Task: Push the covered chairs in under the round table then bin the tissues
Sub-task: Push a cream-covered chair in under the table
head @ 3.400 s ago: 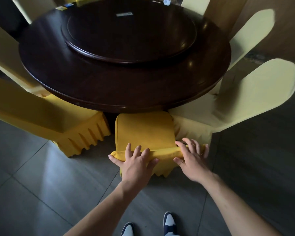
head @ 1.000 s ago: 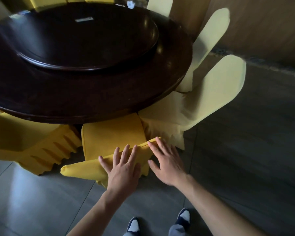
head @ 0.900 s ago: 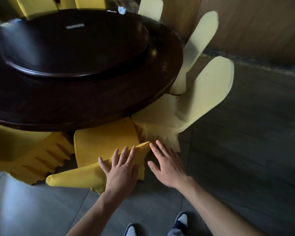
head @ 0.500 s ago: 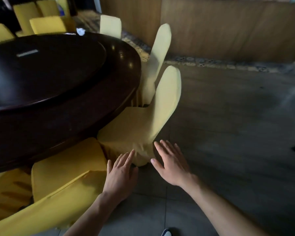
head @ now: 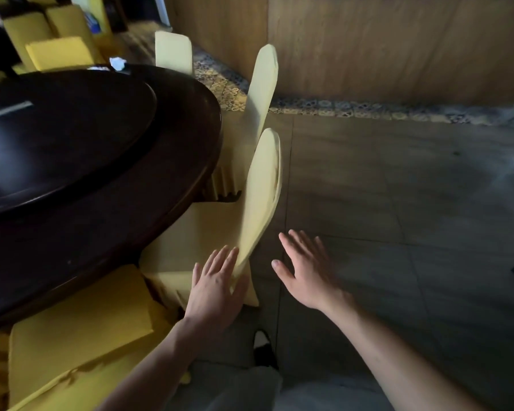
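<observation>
Hands flat, left hand touching the pale chair's backrest, right hand beside: push squarely toward the desk.

Left of the hands, counter cut off by the frame edge, surface smeared by blur. Beyond, far past the left hand, white tissue too small to make out. Seat fronts of pale chair and yellow chair hidden under counter.
</observation>
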